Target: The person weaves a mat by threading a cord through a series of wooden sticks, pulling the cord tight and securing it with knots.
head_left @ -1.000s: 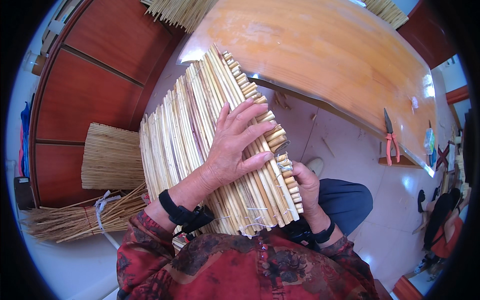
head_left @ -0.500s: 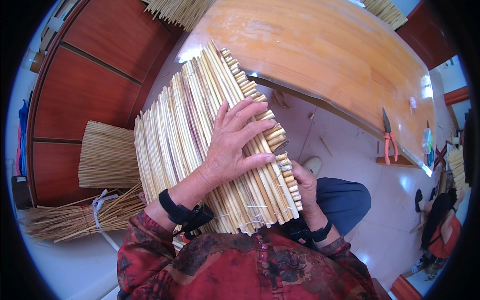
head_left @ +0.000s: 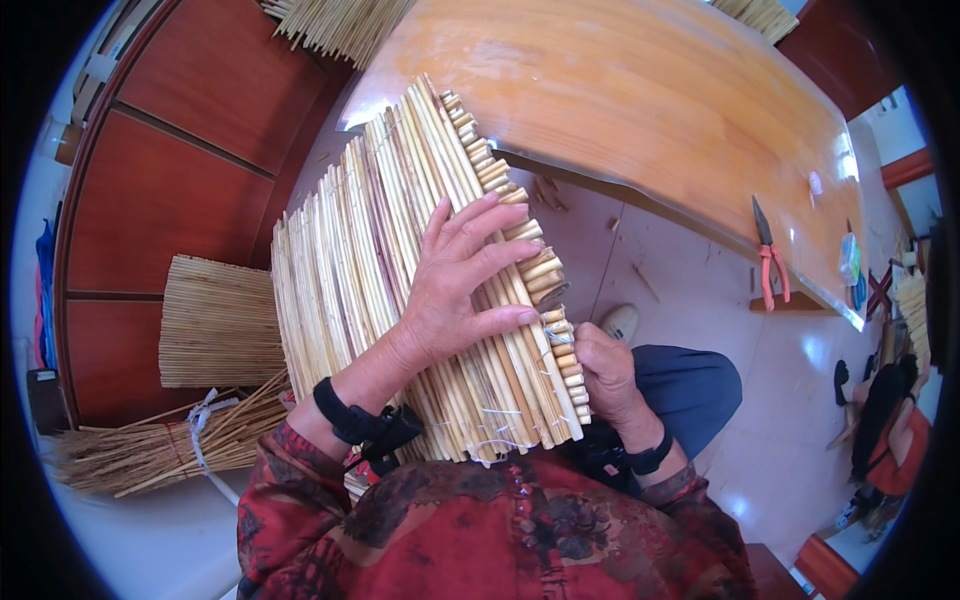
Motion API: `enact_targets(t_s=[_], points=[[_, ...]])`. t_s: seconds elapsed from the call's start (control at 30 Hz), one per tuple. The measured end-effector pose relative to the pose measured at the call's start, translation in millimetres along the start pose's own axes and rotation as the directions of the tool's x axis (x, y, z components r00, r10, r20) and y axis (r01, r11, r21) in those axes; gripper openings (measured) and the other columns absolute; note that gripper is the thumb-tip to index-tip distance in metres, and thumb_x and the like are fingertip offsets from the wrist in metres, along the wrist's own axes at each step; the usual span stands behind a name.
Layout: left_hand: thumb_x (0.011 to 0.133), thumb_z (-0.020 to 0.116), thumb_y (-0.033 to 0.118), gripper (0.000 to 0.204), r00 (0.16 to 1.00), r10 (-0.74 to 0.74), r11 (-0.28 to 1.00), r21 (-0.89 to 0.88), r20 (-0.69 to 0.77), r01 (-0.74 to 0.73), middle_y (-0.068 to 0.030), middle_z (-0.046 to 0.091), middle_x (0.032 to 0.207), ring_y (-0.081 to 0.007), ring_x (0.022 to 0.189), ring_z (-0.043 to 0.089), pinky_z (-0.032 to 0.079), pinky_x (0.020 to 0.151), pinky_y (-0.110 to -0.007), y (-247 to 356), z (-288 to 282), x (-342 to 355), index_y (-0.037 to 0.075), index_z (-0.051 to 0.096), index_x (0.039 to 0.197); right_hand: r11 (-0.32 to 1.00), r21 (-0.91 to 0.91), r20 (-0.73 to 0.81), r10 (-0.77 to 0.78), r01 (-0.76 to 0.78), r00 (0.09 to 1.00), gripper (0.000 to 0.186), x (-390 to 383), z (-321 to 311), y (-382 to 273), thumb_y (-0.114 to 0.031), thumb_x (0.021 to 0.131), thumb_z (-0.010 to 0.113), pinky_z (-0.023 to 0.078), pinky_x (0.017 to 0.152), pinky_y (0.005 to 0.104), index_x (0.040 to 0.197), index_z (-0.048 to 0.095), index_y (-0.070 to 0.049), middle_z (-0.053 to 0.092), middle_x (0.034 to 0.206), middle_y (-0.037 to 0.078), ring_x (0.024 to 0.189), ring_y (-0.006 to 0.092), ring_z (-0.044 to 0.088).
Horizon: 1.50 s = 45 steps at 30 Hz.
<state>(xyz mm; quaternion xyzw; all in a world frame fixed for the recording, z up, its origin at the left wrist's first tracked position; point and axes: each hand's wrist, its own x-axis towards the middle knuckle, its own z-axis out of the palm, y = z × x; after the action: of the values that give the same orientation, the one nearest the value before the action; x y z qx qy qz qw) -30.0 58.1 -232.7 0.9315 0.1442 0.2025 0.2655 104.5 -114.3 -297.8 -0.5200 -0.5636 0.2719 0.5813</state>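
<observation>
A mat of pale straw-coloured stalks (head_left: 350, 250), bound side by side with white thread, leans across my lap. Its thick cut ends form a stepped edge on the right. My left hand (head_left: 455, 275) lies on top with its fingers spread, the tips reaching that edge. Beside the lower part of the edge, my right hand (head_left: 608, 375) is closed like a fist, close against the stalk ends. Thread (head_left: 560, 335) shows at the stalk ends near it. Whatever its curled fingers hold is hidden.
A wooden table (head_left: 620, 90) stands ahead, with red-handled pliers (head_left: 770, 260) near its right edge. At left are a red cabinet (head_left: 165, 200), another stalk mat (head_left: 218, 320) and a tied bundle of stalks (head_left: 170, 440). Stalk scraps (head_left: 548, 195) litter the floor. Another person (head_left: 890, 430) sits far right.
My right hand has come out from partly behind the mat's edge and turned into a closed fist beside it. My left hand stays spread on the mat. The whole view has shifted slightly.
</observation>
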Motion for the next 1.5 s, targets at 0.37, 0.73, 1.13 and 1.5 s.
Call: enact_targets(t_s=[0.37,0.73,1.13,1.5], points=[[0.072,0.063,0.045,0.053,1.000,0.011,1.000,-0.010,0.029,-0.010,-0.0113,0.043,0.131,-0.0325,0.129,0.029,0.008,0.108,-0.049,2,-3,-4,0.013,0.057,0.113,1.000,0.026,0.092,0.010,-0.013,0.996,0.013,6,-5,-17,-0.005,0.078,0.063,0.038,0.054,0.0289,0.078,0.051,-0.002,0.039,0.070,0.008,0.060,0.0228,0.046],[0.067,0.068,0.046,0.054,1.000,0.026,0.999,-0.039,0.010,-0.025,-0.0078,0.045,0.129,-0.0297,0.127,0.033,0.009,0.107,-0.051,4,-6,-6,0.016,0.060,0.112,0.914,0.384,0.076,0.107,-0.128,0.991,0.015,-13,10,2,-0.017,0.083,0.061,0.040,0.066,0.0281,0.087,0.059,-0.002,0.049,0.078,0.007,0.072,0.0205,0.050],[0.070,0.065,0.047,0.054,0.998,0.059,0.998,-0.022,0.008,-0.059,-0.0087,0.043,0.130,-0.0305,0.128,0.031,0.009,0.107,-0.052,3,-5,-7,0.014,0.058,0.112,0.915,0.372,-0.057,0.189,-0.155,0.980,0.019,-17,28,-2,-0.017,0.082,0.063,0.036,0.057,0.0267,0.079,0.054,-0.001,0.045,0.070,0.005,0.063,0.0160,0.045],[0.072,0.063,0.047,0.053,1.000,0.031,0.999,0.024,-0.002,-0.031,-0.0094,0.043,0.129,-0.0302,0.128,0.031,0.010,0.107,-0.052,3,-2,-5,0.013,0.057,0.112,0.903,0.388,-0.112,0.247,-0.186,0.963,0.019,-9,28,-7,-0.016,0.083,0.062,0.037,0.059,0.0256,0.077,0.053,0.000,0.045,0.072,0.004,0.065,0.0150,0.046]])
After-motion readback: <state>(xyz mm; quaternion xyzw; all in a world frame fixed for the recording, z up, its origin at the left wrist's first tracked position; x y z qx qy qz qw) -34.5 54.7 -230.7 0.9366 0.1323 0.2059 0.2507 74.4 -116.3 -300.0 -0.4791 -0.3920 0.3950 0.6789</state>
